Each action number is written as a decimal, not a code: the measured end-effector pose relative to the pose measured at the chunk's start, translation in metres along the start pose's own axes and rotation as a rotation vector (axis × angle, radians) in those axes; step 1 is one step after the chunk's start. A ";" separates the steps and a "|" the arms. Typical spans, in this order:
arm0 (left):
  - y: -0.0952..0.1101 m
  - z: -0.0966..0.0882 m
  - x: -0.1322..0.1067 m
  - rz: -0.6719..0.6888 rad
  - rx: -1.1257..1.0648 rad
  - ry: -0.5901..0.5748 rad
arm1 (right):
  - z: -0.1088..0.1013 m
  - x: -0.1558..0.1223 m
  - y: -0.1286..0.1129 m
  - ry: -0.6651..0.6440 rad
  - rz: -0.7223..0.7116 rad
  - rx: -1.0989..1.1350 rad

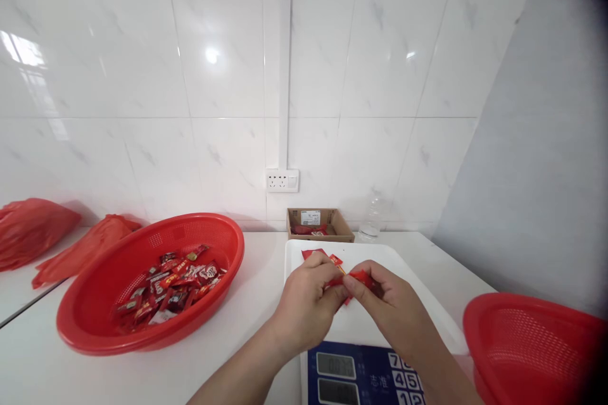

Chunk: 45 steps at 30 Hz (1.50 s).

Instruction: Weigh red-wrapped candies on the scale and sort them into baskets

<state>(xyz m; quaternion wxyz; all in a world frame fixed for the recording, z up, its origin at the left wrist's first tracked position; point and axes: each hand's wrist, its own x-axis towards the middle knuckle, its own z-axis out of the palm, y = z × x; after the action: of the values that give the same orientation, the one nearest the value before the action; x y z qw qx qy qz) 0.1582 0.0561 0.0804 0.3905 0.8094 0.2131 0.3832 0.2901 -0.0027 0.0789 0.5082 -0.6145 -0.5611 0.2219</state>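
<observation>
My left hand (308, 304) and my right hand (387, 300) meet over the white platter of a weighing scale (418, 304), fingers pinched on small red packets (356, 278) held between them. More red packets (320, 255) lie on the platter just beyond my left hand. A big red basket (95, 323) at the left holds several red wrapped packets (171, 288). The scale's blue panel (361, 373) with displays and number keys shows below my wrists.
Another red basket (532, 342) stands at the right edge. A small cardboard box (319, 224) with red packets and a clear bottle (371, 220) sit by the tiled wall under a socket (282, 180). Red plastic bags (33, 231) lie at the far left.
</observation>
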 end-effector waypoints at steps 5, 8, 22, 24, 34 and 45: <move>0.003 -0.001 0.000 -0.039 -0.015 0.002 | 0.000 0.001 0.002 0.013 -0.009 0.058; 0.004 -0.002 -0.001 -0.031 0.011 -0.018 | 0.001 0.001 0.000 -0.016 -0.043 -0.087; 0.005 -0.001 -0.001 -0.077 -0.099 -0.047 | 0.008 -0.004 -0.001 0.124 -0.168 -0.027; 0.005 -0.002 -0.001 -0.094 -0.155 0.000 | 0.007 -0.005 -0.002 0.259 -0.071 0.025; -0.002 -0.015 0.001 -0.160 -0.291 0.336 | -0.022 0.009 0.014 0.414 0.217 -0.333; 0.002 -0.013 0.003 -0.135 -0.253 0.329 | -0.017 0.017 0.031 0.079 0.162 -0.617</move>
<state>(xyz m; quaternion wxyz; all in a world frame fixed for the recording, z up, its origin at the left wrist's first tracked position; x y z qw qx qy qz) 0.1495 0.0629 0.0885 0.4736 0.6644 0.2781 0.5069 0.3233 0.0109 0.0630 0.3003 -0.7904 -0.5310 0.0570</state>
